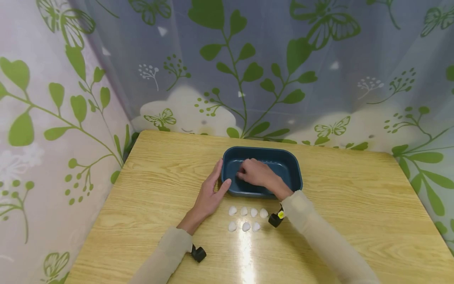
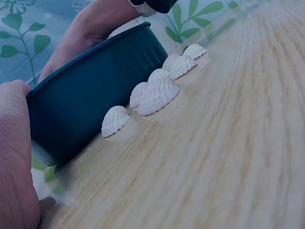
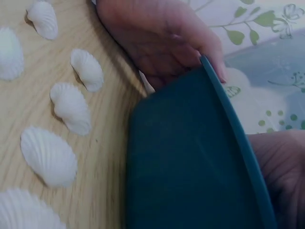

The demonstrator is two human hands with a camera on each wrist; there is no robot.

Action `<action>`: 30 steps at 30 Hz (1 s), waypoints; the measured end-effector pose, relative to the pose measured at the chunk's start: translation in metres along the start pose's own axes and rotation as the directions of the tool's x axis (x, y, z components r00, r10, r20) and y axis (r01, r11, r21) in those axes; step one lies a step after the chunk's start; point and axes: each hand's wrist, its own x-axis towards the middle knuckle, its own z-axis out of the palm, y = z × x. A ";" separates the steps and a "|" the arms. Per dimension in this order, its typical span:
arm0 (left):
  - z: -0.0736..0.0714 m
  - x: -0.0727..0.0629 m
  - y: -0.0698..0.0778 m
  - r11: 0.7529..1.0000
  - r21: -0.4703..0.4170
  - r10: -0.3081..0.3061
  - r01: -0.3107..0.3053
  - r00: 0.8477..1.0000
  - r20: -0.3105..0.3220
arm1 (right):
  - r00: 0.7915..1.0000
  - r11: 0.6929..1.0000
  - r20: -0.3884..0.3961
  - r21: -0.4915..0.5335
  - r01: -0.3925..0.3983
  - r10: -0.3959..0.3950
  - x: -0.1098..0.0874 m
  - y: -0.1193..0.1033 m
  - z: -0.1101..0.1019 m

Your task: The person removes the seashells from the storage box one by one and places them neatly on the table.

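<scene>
A dark blue rectangular plastic basin (image 1: pixel 262 193) stands on the wooden table. My left hand (image 1: pixel 209 197) rests against its left end, fingers along the outside and thumb at the near corner of the rim. Over the wall reaches my right hand (image 1: pixel 257 172), inside the basin near its left end with fingers bent downward. Whatever the right fingertips touch is hidden by the hand, and the basin wall covers them in both wrist views. White ribbed seashells (image 1: pixel 246 227) lie in two rows in front of the basin; the left wrist view shows these shells (image 2: pixel 159 95) close to its near wall.
The light wooden table (image 1: pixel 159 165) extends on both sides of the basin. Behind it hangs a curtain (image 1: pixel 262 98) printed with leaves and butterflies, and a similar printed cloth (image 1: pixel 53 157) lines the left side. Small black cameras sit at both wrists.
</scene>
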 end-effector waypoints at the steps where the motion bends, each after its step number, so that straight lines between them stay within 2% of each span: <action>1: 0.000 0.000 0.000 1.000 0.002 -0.001 0.001 1.000 -0.001 | 1.000 1.000 0.004 0.017 -0.024 0.024 -0.002 0.002 -0.001; 3: 0.000 0.000 0.000 1.000 0.005 -0.004 0.004 1.000 -0.002 | 0.999 0.998 -0.003 0.030 -0.054 0.054 -0.005 0.006 -0.004; 5: 0.000 0.000 0.000 1.000 0.003 0.001 -0.001 1.000 -0.004 | 0.999 0.999 -0.025 0.014 -0.041 0.042 -0.008 0.010 -0.005; 8: 0.000 0.000 -0.001 1.000 -0.002 0.003 -0.003 1.000 -0.005 | 0.999 0.999 -0.032 -0.014 0.039 -0.040 -0.012 0.014 -0.007; 11: 0.000 0.000 -0.001 1.000 -0.005 0.000 0.000 1.000 -0.003 | 0.992 0.991 0.000 -0.027 0.129 -0.129 -0.013 0.016 -0.006; 13: 0.000 0.000 -0.001 1.000 -0.005 -0.001 0.001 1.000 -0.002 | 0.987 0.987 0.011 -0.032 0.160 -0.160 -0.012 0.017 -0.004; 20: 0.000 0.000 0.000 1.000 0.000 -0.009 0.009 1.000 -0.003 | 0.986 0.982 -0.023 -0.090 0.165 -0.167 -0.011 0.020 0.002; 30: 0.000 0.000 0.001 1.000 0.003 0.000 0.000 1.000 -0.005 | 0.988 0.978 -0.009 -0.144 0.153 -0.156 -0.016 0.018 0.005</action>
